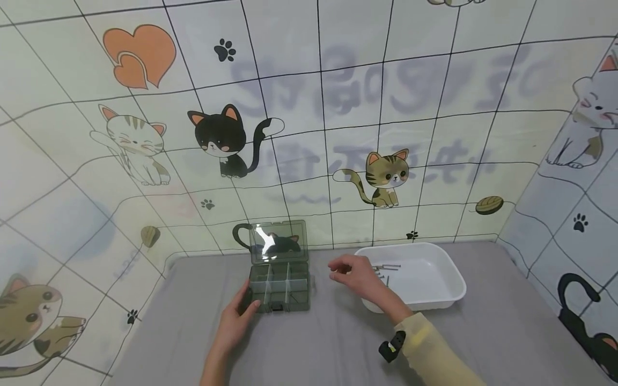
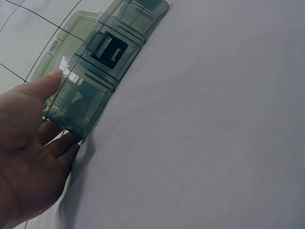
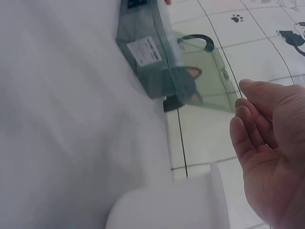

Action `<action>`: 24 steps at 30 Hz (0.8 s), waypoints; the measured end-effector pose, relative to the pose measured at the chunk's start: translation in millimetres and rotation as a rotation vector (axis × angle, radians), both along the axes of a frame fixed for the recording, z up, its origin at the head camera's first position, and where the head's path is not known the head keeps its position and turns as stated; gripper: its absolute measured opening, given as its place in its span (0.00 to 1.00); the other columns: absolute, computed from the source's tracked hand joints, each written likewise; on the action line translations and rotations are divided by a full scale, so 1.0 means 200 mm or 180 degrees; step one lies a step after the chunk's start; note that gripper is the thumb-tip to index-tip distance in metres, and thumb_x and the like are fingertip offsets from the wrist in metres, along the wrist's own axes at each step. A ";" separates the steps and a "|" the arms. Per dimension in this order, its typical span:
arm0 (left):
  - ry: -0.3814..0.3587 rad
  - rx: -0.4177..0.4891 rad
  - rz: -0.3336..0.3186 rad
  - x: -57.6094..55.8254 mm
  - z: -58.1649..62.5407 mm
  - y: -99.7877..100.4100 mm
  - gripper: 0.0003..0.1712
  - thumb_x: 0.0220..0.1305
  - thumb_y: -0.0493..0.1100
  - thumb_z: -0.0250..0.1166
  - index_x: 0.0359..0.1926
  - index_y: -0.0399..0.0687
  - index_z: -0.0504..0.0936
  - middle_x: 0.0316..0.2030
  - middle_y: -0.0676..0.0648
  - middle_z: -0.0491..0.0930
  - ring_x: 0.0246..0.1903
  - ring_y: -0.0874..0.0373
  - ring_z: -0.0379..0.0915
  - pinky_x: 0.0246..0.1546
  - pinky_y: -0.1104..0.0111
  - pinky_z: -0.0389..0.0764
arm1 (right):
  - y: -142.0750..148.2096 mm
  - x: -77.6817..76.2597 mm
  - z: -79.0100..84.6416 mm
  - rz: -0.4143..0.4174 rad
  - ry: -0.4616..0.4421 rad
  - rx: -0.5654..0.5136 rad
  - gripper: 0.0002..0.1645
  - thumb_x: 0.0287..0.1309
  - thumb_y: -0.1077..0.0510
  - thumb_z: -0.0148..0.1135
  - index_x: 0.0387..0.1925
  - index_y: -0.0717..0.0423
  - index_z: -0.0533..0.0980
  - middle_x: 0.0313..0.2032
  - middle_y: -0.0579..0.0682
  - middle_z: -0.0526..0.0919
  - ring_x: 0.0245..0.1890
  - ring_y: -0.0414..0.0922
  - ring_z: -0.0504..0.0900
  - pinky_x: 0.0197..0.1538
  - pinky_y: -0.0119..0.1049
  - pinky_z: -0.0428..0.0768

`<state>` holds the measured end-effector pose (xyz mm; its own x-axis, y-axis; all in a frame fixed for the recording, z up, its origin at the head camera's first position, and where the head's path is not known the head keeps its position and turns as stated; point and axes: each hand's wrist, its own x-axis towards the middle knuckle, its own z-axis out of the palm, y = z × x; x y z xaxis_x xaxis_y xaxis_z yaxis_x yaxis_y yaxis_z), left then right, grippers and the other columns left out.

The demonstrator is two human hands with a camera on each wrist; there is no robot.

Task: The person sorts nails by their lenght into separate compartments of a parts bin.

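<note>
A translucent green compartment box [image 1: 275, 306] stands on the grey cloth with its clear lid [image 1: 278, 242] raised at the back. My left hand [image 1: 235, 321] grips its left front corner, thumb [image 2: 45, 86] at the front and fingers around the side. To the right of the box, my right hand [image 1: 354, 274] hovers with curled fingers, thumb and forefinger tips close together. Whether something small is between them cannot be made out. Behind that hand is a white tray [image 1: 456, 284] with several thin metal screws or nails [image 1: 388, 267] at its left end.
A grey cloth [image 1: 338, 343] covers the work surface. White sheeting [image 1: 299, 187] printed with cats and grid lines rises behind and at both sides, close behind the raised lid. A black device [image 1: 392, 346] is strapped at the right wrist.
</note>
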<state>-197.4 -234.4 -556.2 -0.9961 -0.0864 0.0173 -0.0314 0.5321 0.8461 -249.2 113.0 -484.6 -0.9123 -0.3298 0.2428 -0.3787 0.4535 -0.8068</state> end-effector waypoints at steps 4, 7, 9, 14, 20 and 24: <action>0.0017 0.0034 -0.0005 0.00 -0.01 0.00 0.40 0.74 0.47 0.65 0.80 0.50 0.59 0.77 0.38 0.58 0.76 0.38 0.50 0.74 0.44 0.55 | 0.08 0.00 0.00 -0.0033 0.0055 -0.0018 0.10 0.62 0.63 0.71 0.46 0.57 0.86 0.41 0.47 0.87 0.38 0.42 0.82 0.39 0.35 0.82; 0.0022 0.0037 0.0001 0.00 -0.01 0.00 0.40 0.74 0.48 0.65 0.80 0.50 0.60 0.77 0.38 0.58 0.76 0.38 0.50 0.74 0.44 0.55 | 0.13 -0.01 0.00 -0.0136 0.0086 -0.0061 0.11 0.62 0.64 0.71 0.46 0.57 0.86 0.40 0.48 0.88 0.38 0.43 0.83 0.38 0.34 0.83; 0.0026 0.0024 -0.0002 0.00 -0.01 0.00 0.40 0.74 0.48 0.65 0.80 0.50 0.59 0.77 0.38 0.58 0.76 0.38 0.50 0.73 0.43 0.55 | 0.17 -0.01 0.00 -0.0243 0.0101 -0.0088 0.11 0.61 0.64 0.72 0.46 0.58 0.86 0.40 0.49 0.88 0.38 0.44 0.83 0.36 0.33 0.83; 0.0045 0.0004 -0.0035 0.00 0.00 0.00 0.41 0.73 0.48 0.65 0.80 0.48 0.59 0.77 0.37 0.57 0.76 0.37 0.50 0.73 0.43 0.56 | 0.26 -0.02 0.01 -0.0496 0.0156 -0.0037 0.13 0.61 0.64 0.72 0.48 0.60 0.85 0.38 0.49 0.88 0.39 0.47 0.85 0.35 0.33 0.83; 0.0080 0.0000 -0.0045 0.00 0.02 0.00 0.40 0.73 0.48 0.66 0.80 0.48 0.59 0.76 0.37 0.58 0.75 0.37 0.51 0.73 0.43 0.57 | 0.35 -0.04 0.01 -0.0672 0.0133 0.0116 0.15 0.62 0.63 0.72 0.50 0.61 0.84 0.40 0.50 0.88 0.42 0.49 0.85 0.43 0.40 0.83; 0.0095 0.0007 -0.0044 0.01 0.01 0.00 0.40 0.73 0.47 0.66 0.80 0.47 0.60 0.76 0.37 0.58 0.75 0.37 0.51 0.73 0.44 0.56 | 0.39 -0.05 -0.03 -0.0689 0.0073 0.0126 0.14 0.62 0.63 0.71 0.49 0.62 0.84 0.40 0.51 0.88 0.41 0.49 0.85 0.44 0.41 0.83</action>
